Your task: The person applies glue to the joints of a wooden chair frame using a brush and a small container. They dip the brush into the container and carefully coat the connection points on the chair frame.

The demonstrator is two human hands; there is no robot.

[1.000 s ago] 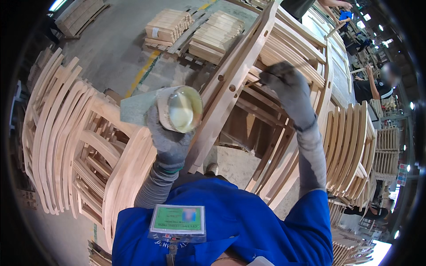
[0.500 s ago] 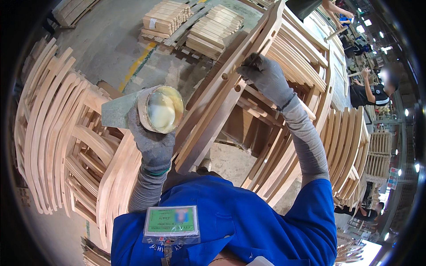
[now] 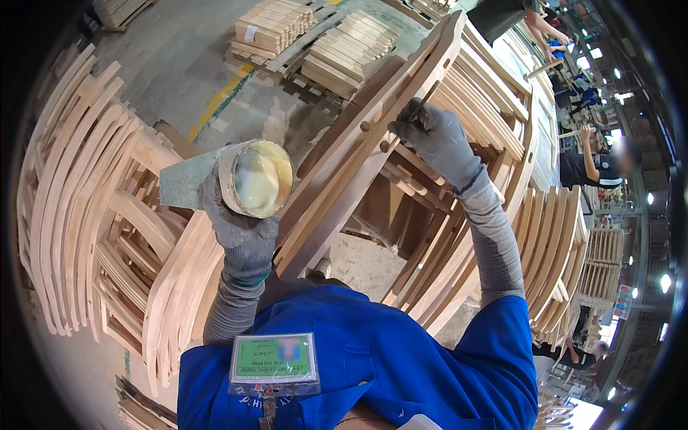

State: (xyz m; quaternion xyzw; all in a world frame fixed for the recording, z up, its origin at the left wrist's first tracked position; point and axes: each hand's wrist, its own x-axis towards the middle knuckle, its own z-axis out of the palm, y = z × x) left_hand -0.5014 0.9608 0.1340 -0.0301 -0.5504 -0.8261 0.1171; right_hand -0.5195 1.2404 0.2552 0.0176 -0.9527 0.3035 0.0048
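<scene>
At the wooden frame [image 3: 335, 209], the right hand [image 3: 441, 137], fingers curled, pinches a thin stick [image 3: 431, 94]; the left hand [image 3: 241, 233] clasps a cup [image 3: 227, 175]

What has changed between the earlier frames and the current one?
The right hand has moved left, toward the holes in the wooden rails, and the thin stick it holds has swung to point upward in the picture. The left hand has carried the cup left, away from the rails. Nothing visibly grasped or released; the floor stacks stayed put.
</scene>
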